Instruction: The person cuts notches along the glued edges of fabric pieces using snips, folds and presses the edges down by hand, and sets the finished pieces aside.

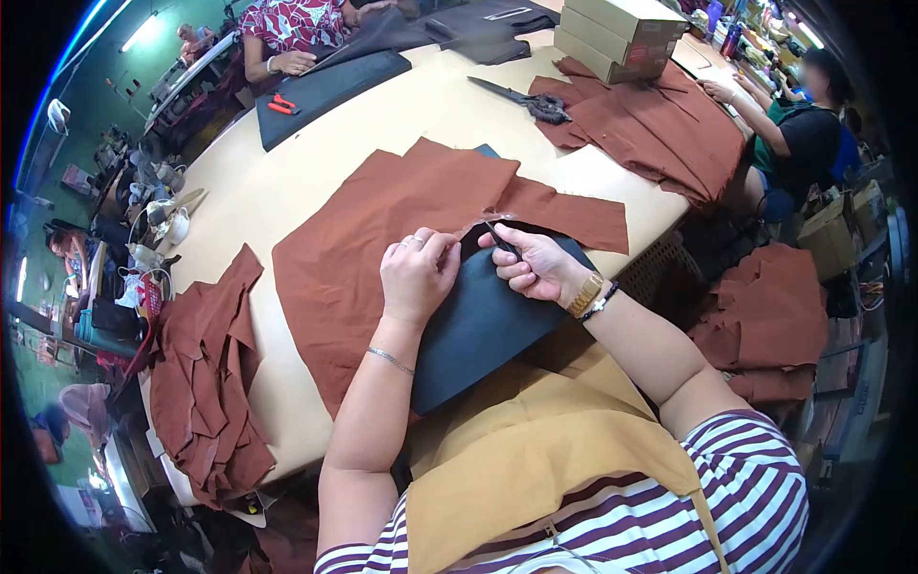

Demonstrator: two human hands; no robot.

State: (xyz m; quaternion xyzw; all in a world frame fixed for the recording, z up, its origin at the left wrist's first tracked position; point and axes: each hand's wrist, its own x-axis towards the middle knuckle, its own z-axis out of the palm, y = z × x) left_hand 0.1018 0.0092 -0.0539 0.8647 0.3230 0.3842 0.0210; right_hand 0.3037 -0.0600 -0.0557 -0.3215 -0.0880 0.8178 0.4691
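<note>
My left hand [419, 273] is closed in a pinch on the edge of a rust-brown fabric piece [382, 210] spread over the table. Close by on the right, my right hand [543, 266] wraps around small black thread snips [501, 241]. Their tip points up and left at the fabric's edge, where a few pale loose threads show. Beneath both hands lies a dark blue-black panel [497, 311], partly covered by the rust-brown cloth and reaching the table's near edge.
Crumpled rust-brown cloth hangs over the left edge [210, 383]; more cloth [650, 124] lies at right. Large scissors [526, 99], cardboard boxes [617, 38] and a red-handled tool [282, 104] rest on the table [229, 191]. One person [296, 33] works across it, another [803, 124] at right.
</note>
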